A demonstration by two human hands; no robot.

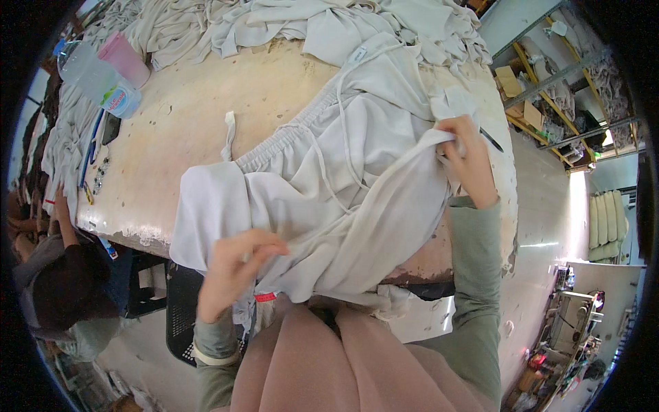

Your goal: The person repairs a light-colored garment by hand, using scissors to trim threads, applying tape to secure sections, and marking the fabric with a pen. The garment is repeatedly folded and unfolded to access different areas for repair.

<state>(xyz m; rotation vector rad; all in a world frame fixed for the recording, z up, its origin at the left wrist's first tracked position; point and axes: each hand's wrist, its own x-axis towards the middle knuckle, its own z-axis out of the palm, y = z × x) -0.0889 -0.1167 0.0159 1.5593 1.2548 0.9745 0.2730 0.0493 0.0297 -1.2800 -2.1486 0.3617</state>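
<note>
A pale grey garment [288, 199] with a gathered elastic waistband and long drawstrings lies in loose folds over the table's front edge. My right hand [470, 158] pinches a fold of it on the right and lifts the cloth a little. Over the garment's near left part is my left hand [233, 269], its fingers curled with thumb and forefinger drawn together. Whether a thread or a bit of cloth lies between those fingertips I cannot make out. A small red tag [264, 297] shows at the near hem, below the left hand.
Heaped pale cloth [274, 27] covers the far side of the worn table [185, 137]. A large water bottle [99, 79] and a pink cup [123, 58] stand far left. A pen [491, 140] lies right of my right hand. Another person [65, 275] sits at the left.
</note>
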